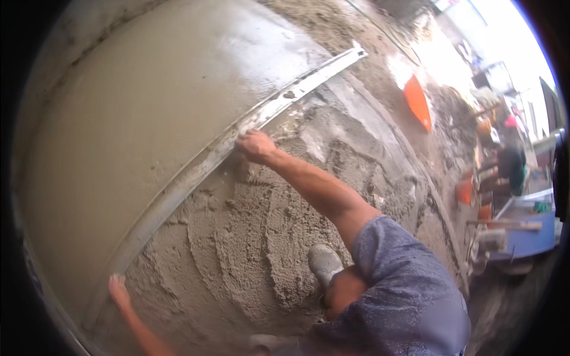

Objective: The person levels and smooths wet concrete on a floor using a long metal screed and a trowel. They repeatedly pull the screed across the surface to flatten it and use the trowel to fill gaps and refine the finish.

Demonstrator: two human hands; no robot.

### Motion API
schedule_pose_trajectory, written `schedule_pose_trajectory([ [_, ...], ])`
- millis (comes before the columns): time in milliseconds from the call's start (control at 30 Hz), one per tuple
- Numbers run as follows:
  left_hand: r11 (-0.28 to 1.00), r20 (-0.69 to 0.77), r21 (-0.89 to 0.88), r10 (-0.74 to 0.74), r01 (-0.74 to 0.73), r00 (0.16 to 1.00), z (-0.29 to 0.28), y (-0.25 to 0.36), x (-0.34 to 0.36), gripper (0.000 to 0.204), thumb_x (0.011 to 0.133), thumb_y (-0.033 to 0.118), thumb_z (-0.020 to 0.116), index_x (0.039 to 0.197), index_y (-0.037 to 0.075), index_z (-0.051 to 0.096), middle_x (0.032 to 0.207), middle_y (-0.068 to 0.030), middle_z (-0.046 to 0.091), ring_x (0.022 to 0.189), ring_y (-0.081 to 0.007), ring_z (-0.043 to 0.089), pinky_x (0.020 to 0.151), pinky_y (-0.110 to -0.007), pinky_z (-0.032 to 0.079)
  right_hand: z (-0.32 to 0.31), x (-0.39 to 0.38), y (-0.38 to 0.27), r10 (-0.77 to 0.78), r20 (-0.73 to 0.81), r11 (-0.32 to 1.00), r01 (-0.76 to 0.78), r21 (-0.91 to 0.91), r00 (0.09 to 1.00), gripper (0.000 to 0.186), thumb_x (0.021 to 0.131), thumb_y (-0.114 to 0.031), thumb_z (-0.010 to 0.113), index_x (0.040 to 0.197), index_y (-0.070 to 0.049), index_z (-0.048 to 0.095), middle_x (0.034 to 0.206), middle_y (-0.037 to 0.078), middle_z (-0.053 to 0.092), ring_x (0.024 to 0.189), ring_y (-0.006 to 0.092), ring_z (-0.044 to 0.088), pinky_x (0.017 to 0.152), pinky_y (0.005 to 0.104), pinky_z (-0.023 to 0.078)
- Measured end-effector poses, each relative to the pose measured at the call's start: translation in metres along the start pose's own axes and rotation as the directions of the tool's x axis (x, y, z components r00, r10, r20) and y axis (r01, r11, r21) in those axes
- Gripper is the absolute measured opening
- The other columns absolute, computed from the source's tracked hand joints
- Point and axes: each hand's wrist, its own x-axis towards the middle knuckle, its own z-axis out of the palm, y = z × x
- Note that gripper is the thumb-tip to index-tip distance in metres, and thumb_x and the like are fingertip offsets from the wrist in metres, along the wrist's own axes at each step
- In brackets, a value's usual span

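A long metal screed bar (196, 169) lies slantwise across wet concrete, smeared with grey along its length and brighter at its far right end. My right hand (256, 146) is closed on the bar's near edge, around its middle, with the arm stretched forward. Toward the bar's lower left end, my left hand (118, 287) grips the same edge; its fingers show only in part. Beyond the bar the concrete (130, 113) is smooth and shiny. On my side the rough concrete (237, 249) is lumpy and ridged.
My boot (325, 263) stands in the rough concrete. A straight edge strip (436, 204) borders the concrete on the right. Past it lie an orange piece (417, 104) on the dirt, a blue wheelbarrow-like tub (525, 222), an orange bucket (465, 191) and a blurred bending person (510, 169).
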Motion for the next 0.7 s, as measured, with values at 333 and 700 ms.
schedule_pose_trajectory([
  [333,0.790,-0.086,-0.372,-0.552,0.487,0.829,0.009,0.017,-0.020,0.029,0.098,0.023,0.055,0.107,-0.001,0.067,0.105,-0.0239,0.066,0.101,-0.0419,0.062,0.089,-0.046,0.049,0.002,-0.027,0.009,-0.156,-0.141,0.986,0.162,0.029,0.978,0.007,0.088,-0.011,0.059,0.093,-0.008,0.062,0.101,0.013,0.066,0.097,0.0377,0.060,0.082,0.0458,0.048],
  [700,0.870,-0.133,0.399,-0.258,0.290,0.957,0.059,-0.012,-0.061,0.023,0.095,0.025,0.064,0.107,0.005,0.068,0.113,-0.0161,0.067,0.113,-0.0367,0.061,0.098,-0.047,0.050,0.011,-0.069,0.034,-0.182,-0.117,0.972,0.197,0.128,0.976,0.007,0.090,-0.011,0.058,0.090,-0.006,0.063,0.093,0.013,0.064,0.092,0.0385,0.059,0.082,0.0469,0.046],
])
